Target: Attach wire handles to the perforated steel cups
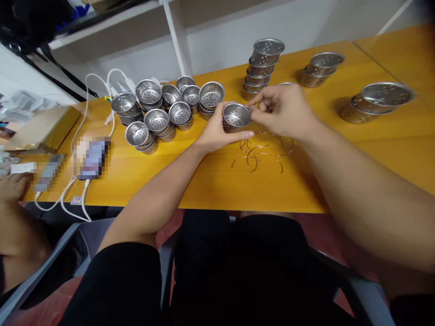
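Observation:
My left hand [217, 130] is wrapped around a small perforated metal strainer basket [237, 117], its mouth facing up and tilted a little toward me. At the basket's right rim, my right hand [280, 108] pinches what looks like the end of a thin wire handle; most of it is hidden by the fingers. Below both hands, several loose curved wire handles [257, 155] lie on the yellow table [217, 190]. To the left stand several stacked strainer baskets [156, 120], close together.
A tall stack of strainer baskets [261, 68] stands behind my right hand. Shorter stacks, a rear one [317, 72] and a nearer one [372, 104], are at the right. Phones [94, 159] with white cables and a cardboard box [44, 129] lie left. Another person's hand [13, 186] rests at the far left.

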`<state>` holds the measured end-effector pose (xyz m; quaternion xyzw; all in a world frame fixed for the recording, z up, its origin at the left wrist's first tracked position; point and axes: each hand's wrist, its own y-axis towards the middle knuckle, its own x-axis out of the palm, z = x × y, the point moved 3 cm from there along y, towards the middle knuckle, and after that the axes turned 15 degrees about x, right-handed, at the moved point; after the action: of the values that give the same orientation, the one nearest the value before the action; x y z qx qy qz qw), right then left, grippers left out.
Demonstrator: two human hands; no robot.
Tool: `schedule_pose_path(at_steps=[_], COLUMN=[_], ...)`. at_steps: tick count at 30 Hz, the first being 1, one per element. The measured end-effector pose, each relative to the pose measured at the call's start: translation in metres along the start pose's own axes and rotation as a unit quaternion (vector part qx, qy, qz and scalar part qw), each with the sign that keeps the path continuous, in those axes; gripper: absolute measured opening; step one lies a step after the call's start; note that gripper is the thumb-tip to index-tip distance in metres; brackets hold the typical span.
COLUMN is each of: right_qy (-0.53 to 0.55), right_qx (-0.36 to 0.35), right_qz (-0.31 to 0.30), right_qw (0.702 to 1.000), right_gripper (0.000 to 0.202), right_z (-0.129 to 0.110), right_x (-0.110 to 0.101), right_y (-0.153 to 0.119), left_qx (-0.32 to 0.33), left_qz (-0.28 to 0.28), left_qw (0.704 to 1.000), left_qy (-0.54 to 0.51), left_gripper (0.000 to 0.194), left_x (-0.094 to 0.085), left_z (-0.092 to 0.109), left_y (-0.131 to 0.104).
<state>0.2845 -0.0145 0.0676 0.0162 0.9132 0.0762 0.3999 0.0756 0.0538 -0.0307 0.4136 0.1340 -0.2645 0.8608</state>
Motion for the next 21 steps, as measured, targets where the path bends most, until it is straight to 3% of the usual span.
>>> schedule_pose_path(at_steps=[7, 12, 16, 21], right_qy=[-0.082, -0.078, 0.004, 0.059], right_qx=[0.029, 0.053, -0.002, -0.043], right_qz=[0.004, 0.003, 0.042, 0.039], right_qw=[0.996, 0.996, 0.999, 0.997], right_gripper=[0.019, 0.021, 0.012, 0.023], right_z=[-0.008, -0.006, 0.004, 0.013], right_x=[-0.001, 0.001, 0.007, 0.011], right_y=[-0.004, -0.004, 0.004, 0.008], left_qx=[-0.025, -0.03, -0.027, -0.029], left_qz=[0.013, 0.024, 0.023, 0.017], left_qw=[1.0, 0.999, 0.999, 0.999], left_qy=[0.003, 0.003, 0.014, 0.017], left_gripper=[0.109, 0.107, 0.108, 0.105], left_x=[0.004, 0.004, 0.003, 0.004], left_z=[0.01, 0.015, 0.022, 0.031], left_y=[0.0, 0.002, 0.003, 0.004])
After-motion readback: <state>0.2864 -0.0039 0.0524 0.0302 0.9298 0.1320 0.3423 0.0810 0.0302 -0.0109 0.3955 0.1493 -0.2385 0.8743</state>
